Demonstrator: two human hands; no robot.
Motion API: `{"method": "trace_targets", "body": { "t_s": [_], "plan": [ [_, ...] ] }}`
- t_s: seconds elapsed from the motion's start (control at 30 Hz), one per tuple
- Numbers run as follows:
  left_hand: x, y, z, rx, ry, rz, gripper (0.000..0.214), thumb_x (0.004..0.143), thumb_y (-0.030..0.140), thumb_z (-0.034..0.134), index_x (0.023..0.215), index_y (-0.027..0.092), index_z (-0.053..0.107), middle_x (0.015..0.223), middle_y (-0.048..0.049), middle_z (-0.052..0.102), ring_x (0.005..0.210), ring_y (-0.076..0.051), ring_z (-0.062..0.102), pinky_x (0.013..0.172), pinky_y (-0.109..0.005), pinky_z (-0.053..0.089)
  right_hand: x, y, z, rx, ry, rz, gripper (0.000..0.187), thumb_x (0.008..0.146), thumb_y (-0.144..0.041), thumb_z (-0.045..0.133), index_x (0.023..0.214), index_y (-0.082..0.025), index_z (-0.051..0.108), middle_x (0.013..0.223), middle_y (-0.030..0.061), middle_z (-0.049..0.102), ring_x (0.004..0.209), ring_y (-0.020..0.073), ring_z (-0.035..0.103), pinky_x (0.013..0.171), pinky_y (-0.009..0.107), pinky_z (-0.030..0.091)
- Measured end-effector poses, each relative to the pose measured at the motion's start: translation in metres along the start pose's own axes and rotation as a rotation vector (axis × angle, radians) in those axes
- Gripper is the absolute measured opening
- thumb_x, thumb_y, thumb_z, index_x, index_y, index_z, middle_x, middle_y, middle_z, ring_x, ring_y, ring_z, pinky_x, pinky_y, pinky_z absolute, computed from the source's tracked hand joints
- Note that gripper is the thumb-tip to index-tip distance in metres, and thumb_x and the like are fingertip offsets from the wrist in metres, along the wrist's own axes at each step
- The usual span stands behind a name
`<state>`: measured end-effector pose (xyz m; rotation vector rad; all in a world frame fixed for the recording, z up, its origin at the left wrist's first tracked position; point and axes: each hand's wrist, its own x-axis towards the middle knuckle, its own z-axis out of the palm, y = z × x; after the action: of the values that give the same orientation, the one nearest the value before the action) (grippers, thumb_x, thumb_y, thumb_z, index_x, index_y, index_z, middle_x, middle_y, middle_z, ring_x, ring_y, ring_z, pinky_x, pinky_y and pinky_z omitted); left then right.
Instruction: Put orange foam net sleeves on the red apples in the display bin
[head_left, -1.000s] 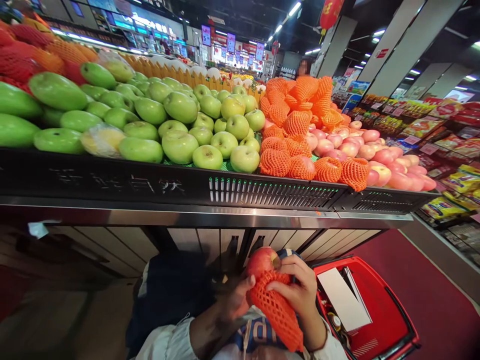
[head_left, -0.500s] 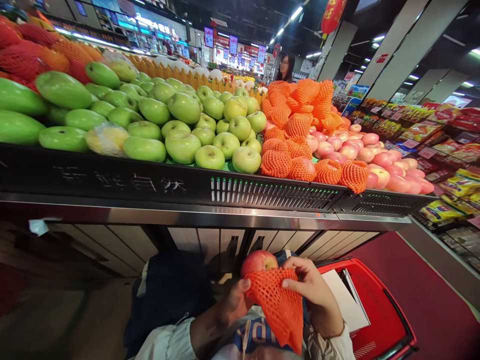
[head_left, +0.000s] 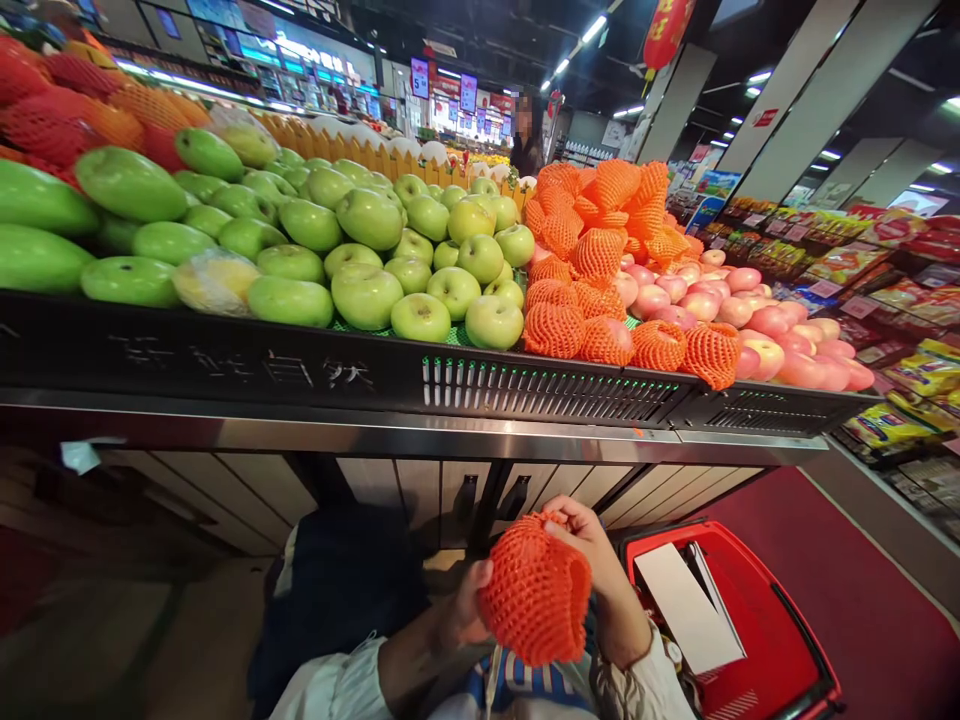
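Left hand (head_left: 466,605) and right hand (head_left: 592,545), partly curled, grip orange foam netting (head_left: 531,600) between them; gentle, even tension should prevent tearing.

The head camera looks forward and down.

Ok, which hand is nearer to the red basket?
Right. The right hand holds the orange foam net near its top, left of the red basket; the left hand holds the net's left side, farther from the basket.
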<state>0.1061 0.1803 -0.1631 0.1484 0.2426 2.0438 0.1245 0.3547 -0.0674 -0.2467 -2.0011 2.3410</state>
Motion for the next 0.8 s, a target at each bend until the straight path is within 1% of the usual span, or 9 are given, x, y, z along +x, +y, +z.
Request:
{"method": "trace_targets", "body": {
  "t_s": [0.07, 0.17, 0.2, 0.27, 0.37, 0.5, 0.57, 0.67, 0.8],
  "plan": [
    [0.003, 0.000, 0.006, -0.011, 0.020, 0.071, 0.039, 0.079, 0.055, 0.075, 0.103, 0.024, 0.077, 0.106, -0.0019, 0.078, 0.113, -0.023, 0.067, 0.103, -0.032, 0.044, 0.000, 0.004, 0.002, -0.085, 0.040, -0.082, 0.032, 0.081, -0.050, 0.077, 0.088, -0.021, 0.067, 0.069, -0.0021, 0.055, 0.061, 0.0116, 0.047, 0.059, 0.024, 0.039],
    [0.008, 0.000, 0.023, 0.046, 0.100, 0.049, 0.051, 0.076, 0.062, 0.075, 0.106, 0.021, 0.076, 0.111, -0.0070, 0.077, 0.124, -0.030, 0.061, 0.110, -0.040, 0.041, -0.005, 0.002, 0.001, -0.304, 0.227, -0.371, 0.026, 0.084, -0.037, 0.076, 0.107, -0.025, 0.071, 0.095, 0.0041, 0.064, 0.085, 0.0174, 0.059, 0.077, 0.030, 0.048],
    [0.009, 0.001, 0.028, 0.068, 0.132, 0.045, 0.054, 0.075, 0.064, 0.075, 0.106, 0.020, 0.076, 0.113, -0.0082, 0.076, 0.128, -0.031, 0.059, 0.112, -0.042, 0.039, -0.007, 0.000, -0.001, -0.384, 0.240, -0.465, 0.024, 0.084, -0.033, 0.076, 0.107, -0.026, 0.073, 0.102, 0.0055, 0.066, 0.093, 0.0192, 0.060, 0.084, 0.032, 0.049],
    [0.011, 0.003, 0.036, 0.089, 0.198, 0.073, 0.060, 0.071, 0.069, 0.074, 0.107, 0.020, 0.074, 0.116, -0.0093, 0.074, 0.134, -0.033, 0.054, 0.116, -0.044, 0.035, -0.012, -0.005, -0.007, -0.494, 0.154, -0.556, 0.017, 0.089, -0.030, 0.070, 0.105, -0.029, 0.078, 0.104, 0.0062, 0.069, 0.096, 0.0206, 0.063, 0.087, 0.034, 0.049],
    [0.013, 0.006, 0.041, 0.091, 0.260, 0.090, 0.067, 0.066, 0.072, 0.076, 0.107, 0.019, 0.072, 0.117, -0.0099, 0.073, 0.136, -0.034, 0.052, 0.118, -0.046, 0.033, -0.018, -0.012, -0.017, -0.498, -0.017, -0.483, 0.031, 0.100, -0.036, 0.051, 0.112, -0.029, 0.079, 0.101, 0.0074, 0.073, 0.093, 0.0223, 0.067, 0.084, 0.036, 0.050],
    [0.015, 0.006, 0.037, 0.105, 0.306, 0.070, 0.067, 0.066, 0.070, 0.077, 0.109, 0.019, 0.071, 0.118, -0.0105, 0.073, 0.136, -0.035, 0.051, 0.118, -0.049, 0.032, -0.022, -0.020, -0.023, -0.392, -0.066, -0.487, 0.054, 0.098, -0.059, 0.041, 0.115, -0.023, 0.077, 0.108, 0.0111, 0.073, 0.100, 0.0285, 0.067, 0.090, 0.041, 0.049],
    [0.015, 0.004, 0.035, 0.127, 0.287, 0.069, 0.068, 0.068, 0.066, 0.078, 0.116, 0.018, 0.068, 0.120, -0.0117, 0.071, 0.139, -0.035, 0.048, 0.118, -0.049, 0.032, -0.023, -0.024, -0.023, -0.418, -0.071, -0.483, 0.048, 0.096, -0.058, 0.049, 0.115, -0.024, 0.077, 0.107, 0.0105, 0.073, 0.098, 0.0274, 0.068, 0.088, 0.039, 0.049],
    [0.016, 0.003, 0.033, 0.141, 0.249, 0.063, 0.073, 0.071, 0.064, 0.075, 0.125, 0.017, 0.064, 0.124, -0.0136, 0.070, 0.142, -0.035, 0.044, 0.119, -0.051, 0.031, -0.022, -0.029, -0.024, -0.515, -0.082, -0.447, 0.033, 0.093, -0.044, 0.061, 0.115, -0.025, 0.076, 0.109, 0.0101, 0.074, 0.100, 0.0257, 0.068, 0.089, 0.037, 0.050],
    [0.016, 0.003, 0.029, 0.152, 0.284, 0.076, 0.071, 0.068, 0.066, 0.076, 0.119, 0.017, 0.068, 0.121, -0.0129, 0.072, 0.142, -0.034, 0.044, 0.121, -0.050, 0.029, -0.021, -0.029, -0.028, -0.555, -0.128, -0.440, 0.032, 0.092, -0.038, 0.063, 0.118, -0.023, 0.074, 0.113, 0.0123, 0.072, 0.107, 0.0263, 0.067, 0.093, 0.038, 0.050]
  ]
}}
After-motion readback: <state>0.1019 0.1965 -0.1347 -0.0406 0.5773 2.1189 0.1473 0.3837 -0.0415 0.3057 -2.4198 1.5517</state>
